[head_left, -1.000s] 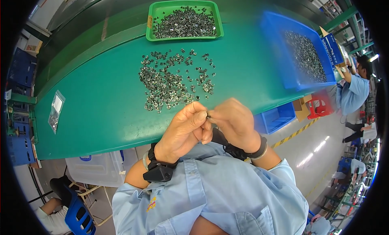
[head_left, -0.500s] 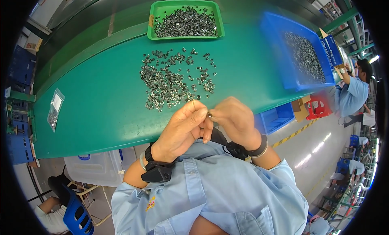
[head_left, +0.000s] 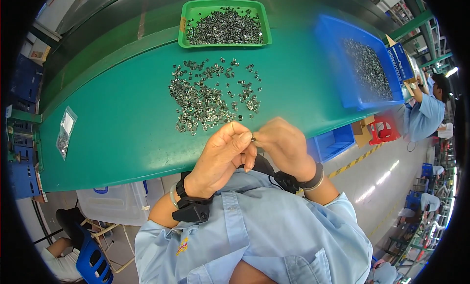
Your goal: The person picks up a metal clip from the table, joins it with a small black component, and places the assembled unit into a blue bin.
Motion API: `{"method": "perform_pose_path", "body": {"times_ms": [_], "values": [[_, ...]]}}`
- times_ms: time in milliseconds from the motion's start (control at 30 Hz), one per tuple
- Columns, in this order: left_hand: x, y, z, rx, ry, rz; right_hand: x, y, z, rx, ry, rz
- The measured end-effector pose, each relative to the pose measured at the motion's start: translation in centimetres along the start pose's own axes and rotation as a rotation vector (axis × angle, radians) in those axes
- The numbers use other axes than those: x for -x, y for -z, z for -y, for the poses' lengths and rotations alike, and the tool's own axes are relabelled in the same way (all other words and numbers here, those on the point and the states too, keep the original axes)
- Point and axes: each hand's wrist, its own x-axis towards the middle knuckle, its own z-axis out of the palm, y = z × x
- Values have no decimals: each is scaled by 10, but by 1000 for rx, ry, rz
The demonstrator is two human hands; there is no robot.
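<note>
My left hand (head_left: 223, 154) and my right hand (head_left: 285, 143) meet at the fingertips above the near edge of the green table (head_left: 117, 137). Between them is a small metal part (head_left: 252, 139), mostly covered by the fingers. The left thumb and forefinger pinch it, and the right fingertips close on it from the other side. Just beyond my hands lies a loose spread of small shiny metal parts (head_left: 198, 100). Behind that spread stands a green tray (head_left: 267, 27) with a heap of similar parts.
At the right stands a blue bin (head_left: 333, 54) of small metal parts, beside a blue-and-white carton (head_left: 400, 63). A clear bag (head_left: 66, 132) lies at the table's left. Below the right edge are a blue crate (head_left: 335, 142) and a red stool (head_left: 383, 131). A co-worker (head_left: 425, 113) is far right.
Both hands stay in nearly the same place, fingertips together on the small part. The parts on the table and the trays have not moved.
</note>
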Motion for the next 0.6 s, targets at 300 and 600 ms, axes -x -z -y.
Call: {"method": "perform_pose_path", "body": {"times_ms": [300,600], "values": [[-3,2,-8,26,-51,-38,-36,16,-14,84,0,70],[-3,23,-10,111,-36,77,-172,28,-83,34,-316,75]]}}
